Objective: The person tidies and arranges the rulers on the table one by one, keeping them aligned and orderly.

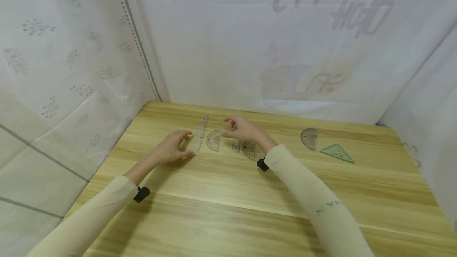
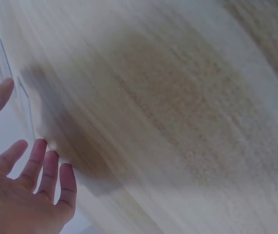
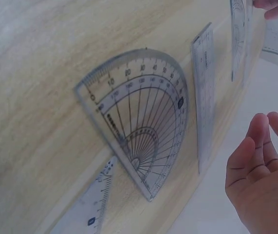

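Note:
In the head view my left hand (image 1: 173,148) is beside a clear ruler (image 1: 201,134), fingers spread and thumb apart, holding nothing. The left wrist view shows the same hand (image 2: 29,195) with separated fingers above the tabletop. Over the row of clear tools, my right hand (image 1: 244,129) has bent fingers with a gap to the thumb and nothing between them. A protractor (image 1: 213,141) lies just left of it. Below it are a short ruler (image 1: 235,146) and a second protractor (image 1: 249,150), shown larger in the right wrist view beside a clear triangle (image 3: 87,209).
Farther right on the wooden table (image 1: 214,217) lie another protractor (image 1: 309,139) and a green set square (image 1: 337,153). White printed cloth (image 1: 221,50) hangs along the back edge and both sides.

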`<action>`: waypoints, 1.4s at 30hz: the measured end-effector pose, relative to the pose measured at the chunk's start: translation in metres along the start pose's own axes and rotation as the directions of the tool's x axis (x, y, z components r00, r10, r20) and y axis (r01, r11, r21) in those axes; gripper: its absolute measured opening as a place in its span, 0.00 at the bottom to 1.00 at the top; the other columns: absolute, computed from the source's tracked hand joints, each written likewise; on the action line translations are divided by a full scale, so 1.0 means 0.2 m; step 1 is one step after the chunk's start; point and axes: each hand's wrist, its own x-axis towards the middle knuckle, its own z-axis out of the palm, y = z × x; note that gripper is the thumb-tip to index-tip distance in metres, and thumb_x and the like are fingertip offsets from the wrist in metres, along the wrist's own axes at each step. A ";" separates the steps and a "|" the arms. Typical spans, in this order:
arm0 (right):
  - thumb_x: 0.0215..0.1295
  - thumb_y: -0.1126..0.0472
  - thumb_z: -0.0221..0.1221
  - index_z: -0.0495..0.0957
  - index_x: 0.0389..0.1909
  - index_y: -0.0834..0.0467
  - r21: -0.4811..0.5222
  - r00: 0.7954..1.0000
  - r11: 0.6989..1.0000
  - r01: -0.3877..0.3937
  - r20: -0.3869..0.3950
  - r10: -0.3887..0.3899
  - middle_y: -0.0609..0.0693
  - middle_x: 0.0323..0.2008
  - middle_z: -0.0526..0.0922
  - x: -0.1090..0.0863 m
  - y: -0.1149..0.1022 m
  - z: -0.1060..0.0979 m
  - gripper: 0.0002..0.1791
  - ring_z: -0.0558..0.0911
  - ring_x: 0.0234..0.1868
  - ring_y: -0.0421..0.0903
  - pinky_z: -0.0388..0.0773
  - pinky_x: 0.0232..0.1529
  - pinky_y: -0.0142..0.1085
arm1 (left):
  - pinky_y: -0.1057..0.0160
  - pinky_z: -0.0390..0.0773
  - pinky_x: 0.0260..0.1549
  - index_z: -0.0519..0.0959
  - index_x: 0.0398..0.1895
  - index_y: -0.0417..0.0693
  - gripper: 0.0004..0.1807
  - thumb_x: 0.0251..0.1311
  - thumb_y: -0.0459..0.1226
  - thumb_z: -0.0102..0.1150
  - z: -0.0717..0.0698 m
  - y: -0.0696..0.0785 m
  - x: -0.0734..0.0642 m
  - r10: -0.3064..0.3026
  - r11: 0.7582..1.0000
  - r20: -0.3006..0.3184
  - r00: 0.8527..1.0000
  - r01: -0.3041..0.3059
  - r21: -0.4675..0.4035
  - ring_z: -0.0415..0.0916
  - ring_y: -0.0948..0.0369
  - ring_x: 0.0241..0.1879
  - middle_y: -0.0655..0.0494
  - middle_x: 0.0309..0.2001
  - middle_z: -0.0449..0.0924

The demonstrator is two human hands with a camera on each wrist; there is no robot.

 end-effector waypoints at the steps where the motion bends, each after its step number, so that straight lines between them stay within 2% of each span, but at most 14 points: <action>1: 0.69 0.52 0.67 0.65 0.72 0.66 -0.008 1.000 1.000 0.001 0.000 -0.001 0.62 0.50 0.76 0.00 0.00 0.01 0.37 0.78 0.46 0.49 0.76 0.48 0.41 | 0.38 0.70 0.55 0.67 0.67 0.28 0.42 0.57 0.42 0.76 0.00 0.00 -0.01 0.003 1.000 0.000 1.000 -0.003 -0.001 0.72 0.37 0.54 0.32 0.55 0.76; 9: 0.70 0.53 0.66 0.65 0.72 0.66 -0.003 1.000 1.000 0.005 0.016 -0.005 0.62 0.49 0.75 0.02 -0.04 0.04 0.37 0.78 0.47 0.50 0.76 0.49 0.43 | 0.37 0.70 0.55 0.67 0.67 0.27 0.41 0.58 0.42 0.76 -0.02 -0.04 -0.04 0.000 1.000 0.004 1.000 0.000 0.003 0.73 0.37 0.54 0.31 0.56 0.76; 17: 0.69 0.53 0.67 0.66 0.72 0.65 -0.008 1.000 1.000 -0.001 0.006 0.001 0.62 0.49 0.75 0.05 -0.03 0.03 0.37 0.77 0.45 0.49 0.76 0.46 0.42 | 0.37 0.69 0.55 0.67 0.67 0.28 0.42 0.57 0.42 0.76 -0.02 -0.04 -0.02 0.013 1.000 0.010 1.000 -0.013 0.016 0.72 0.38 0.54 0.34 0.55 0.76; 24: 0.68 0.52 0.68 0.66 0.72 0.65 -0.038 1.000 0.999 -0.010 0.019 0.011 0.61 0.48 0.75 0.11 -0.03 0.05 0.38 0.73 0.40 0.48 0.74 0.41 0.39 | 0.37 0.68 0.55 0.67 0.68 0.29 0.42 0.56 0.42 0.77 -0.01 -0.03 0.02 0.012 1.000 0.015 1.000 -0.012 0.010 0.71 0.40 0.53 0.35 0.55 0.76; 27: 0.66 0.49 0.69 0.66 0.73 0.63 -0.068 1.000 0.997 -0.026 0.014 0.027 0.59 0.50 0.76 0.14 -0.03 0.06 0.40 0.74 0.41 0.47 0.74 0.43 0.40 | 0.38 0.68 0.55 0.67 0.67 0.29 0.42 0.56 0.42 0.77 -0.01 -0.03 0.03 0.008 1.000 0.018 1.000 -0.008 0.012 0.72 0.41 0.51 0.35 0.54 0.76; 31: 0.64 0.46 0.70 0.65 0.74 0.61 -0.079 0.999 0.996 -0.038 0.013 0.039 0.58 0.51 0.76 0.18 -0.03 0.07 0.43 0.75 0.45 0.48 0.74 0.45 0.41 | 0.38 0.65 0.57 0.67 0.68 0.30 0.42 0.57 0.43 0.76 -0.01 -0.02 0.04 0.001 1.000 0.034 0.999 -0.002 0.017 0.71 0.40 0.53 0.34 0.55 0.75; 34: 0.63 0.47 0.71 0.65 0.73 0.62 -0.063 0.999 0.997 -0.032 0.014 0.033 0.59 0.47 0.77 0.20 -0.03 0.10 0.44 0.74 0.43 0.48 0.74 0.42 0.41 | 0.36 0.65 0.57 0.67 0.68 0.30 0.42 0.57 0.44 0.76 -0.01 -0.02 0.04 -0.009 1.000 0.045 0.999 0.008 0.017 0.69 0.38 0.56 0.34 0.55 0.75; 42: 0.62 0.47 0.72 0.66 0.72 0.62 -0.078 0.999 0.996 -0.045 -0.005 0.044 0.58 0.48 0.76 0.23 -0.01 0.13 0.43 0.75 0.49 0.50 0.74 0.46 0.42 | 0.37 0.68 0.54 0.68 0.68 0.31 0.41 0.58 0.44 0.75 0.00 -0.01 0.05 -0.020 1.000 0.050 0.999 0.019 0.016 0.68 0.38 0.54 0.34 0.55 0.74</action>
